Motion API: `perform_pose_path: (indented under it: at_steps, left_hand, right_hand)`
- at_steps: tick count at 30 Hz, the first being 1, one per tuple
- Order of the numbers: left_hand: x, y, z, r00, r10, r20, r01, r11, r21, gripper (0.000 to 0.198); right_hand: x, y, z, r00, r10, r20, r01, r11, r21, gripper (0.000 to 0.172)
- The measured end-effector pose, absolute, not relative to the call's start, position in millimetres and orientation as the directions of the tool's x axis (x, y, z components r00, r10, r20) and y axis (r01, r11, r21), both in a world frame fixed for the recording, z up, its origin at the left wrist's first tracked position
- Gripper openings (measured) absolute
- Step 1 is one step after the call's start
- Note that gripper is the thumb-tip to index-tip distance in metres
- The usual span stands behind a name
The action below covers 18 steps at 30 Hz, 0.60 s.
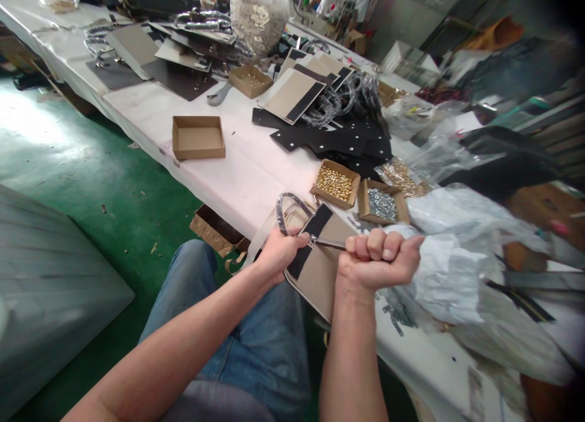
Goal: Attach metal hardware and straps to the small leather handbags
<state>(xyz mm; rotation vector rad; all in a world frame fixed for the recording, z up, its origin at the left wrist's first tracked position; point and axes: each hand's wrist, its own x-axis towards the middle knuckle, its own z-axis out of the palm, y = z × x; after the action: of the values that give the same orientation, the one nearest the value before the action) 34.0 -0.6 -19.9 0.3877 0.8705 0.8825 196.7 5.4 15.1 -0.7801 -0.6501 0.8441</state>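
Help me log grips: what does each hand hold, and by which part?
Left hand: panel, by its edge near the black strip. Right hand: tool, by the end away from the panel.

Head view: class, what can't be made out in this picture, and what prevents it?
All in the head view:
Handle of the tool: hidden inside the right hand.
Tool's tip: too small to tell how it meets the metal fitting.
Some fingertips of the left hand: hidden by the beige panel.
Large grey object: cut off by the left edge.
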Motion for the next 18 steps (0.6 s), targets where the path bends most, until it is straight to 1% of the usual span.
perform_pose_path:
  at_steps: [7, 11, 14, 16, 18]
  left_hand:
    - [34, 0, -23, 0.313, 0.806, -0.502, -0.505, 0.589, 0.63, 0.024]
    - [34, 0, -24, 0.287, 0.817, -0.499, -0.497, 0.573, 0.652, 0.017]
    - [33, 1, -22, 0.262, 0.829, -0.494, -0.488, 0.555, 0.673, 0.014]
    - [31, 2, -20, 0.275, 0.831, -0.484, -0.515, 0.553, 0.655, 0.015]
    - [30, 3, -20, 0.307, 0.816, -0.49, -0.552, 0.572, 0.607, 0.019]
  right_hand:
    - [174, 12, 30, 0.447, 0.862, 0.24, -0.318, 0.404, -0.858, 0.062]
    - [159, 23, 40, 0.366, 0.892, 0.267, -0.265, 0.374, -0.889, 0.059]
    - [143, 33, 43, 0.307, 0.914, 0.264, -0.191, 0.331, -0.924, 0.062]
    - [132, 40, 42, 0.289, 0.918, 0.273, -0.113, 0.316, -0.942, 0.063]
    - [126, 45, 41, 0.295, 0.915, 0.275, -0.069, 0.308, -0.949, 0.063]
